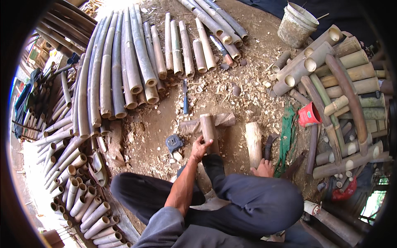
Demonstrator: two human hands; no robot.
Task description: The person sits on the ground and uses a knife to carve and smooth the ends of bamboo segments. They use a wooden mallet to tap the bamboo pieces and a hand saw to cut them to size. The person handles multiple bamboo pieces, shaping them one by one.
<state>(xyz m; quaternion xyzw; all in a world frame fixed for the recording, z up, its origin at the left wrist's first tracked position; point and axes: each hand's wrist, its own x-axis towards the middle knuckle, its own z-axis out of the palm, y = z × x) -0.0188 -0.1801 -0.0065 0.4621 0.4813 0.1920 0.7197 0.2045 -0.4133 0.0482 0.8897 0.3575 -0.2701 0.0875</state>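
A short upright length of bamboo (209,128) stands in front of my feet, and my left hand (201,149) is closed around its near side, thumb and fingers against it. Behind its base lies a brown log (225,120) crosswise on the ground. By my right knee, my right hand (264,168) reaches low with its fingers apart. Its fingertips are at the near end of a pale, chipped wood block (253,142) and beside a dark curved tool (269,145). My knee hides part of that hand.
A tape measure (174,143) and a blue-handled chisel (185,103) lie among wood chips. Long bamboo poles (118,66) fill the left. A green cloth strip (286,138), a red cup (309,114) and piled bamboo (355,87) are right. A dirty bucket (297,27) stands behind.
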